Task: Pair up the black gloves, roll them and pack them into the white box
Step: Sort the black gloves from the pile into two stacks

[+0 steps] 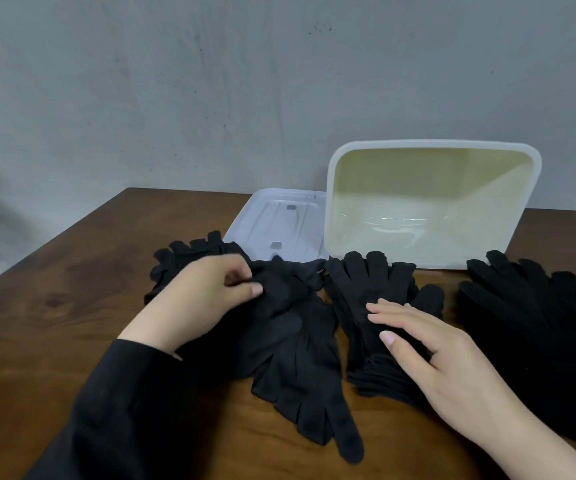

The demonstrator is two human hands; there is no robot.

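I look down on a brown wooden worktop (71, 341) against a grey wall. My left hand (203, 296), in a black sleeve, pinches the cuff end of a black glove (297, 358) that lies near the middle of the worktop, its fingers pointing toward the near edge; that is my left grip. My right hand (442, 368) rests flat with straight fingers on a stack of black gloves (373, 299) just beside it, grasping nothing. More gloves lie in a heap (539, 323) by the right edge and a smaller bunch (182, 258) sits behind my left hand. At the far edge the white box (432, 202) is tipped up with its opening toward me, and I see nothing inside it; its clear lid (279, 223) lies flat to its left. I judge the task barely begun: no rolled pair shows anywhere, so pairing, rolling and packing all remain.
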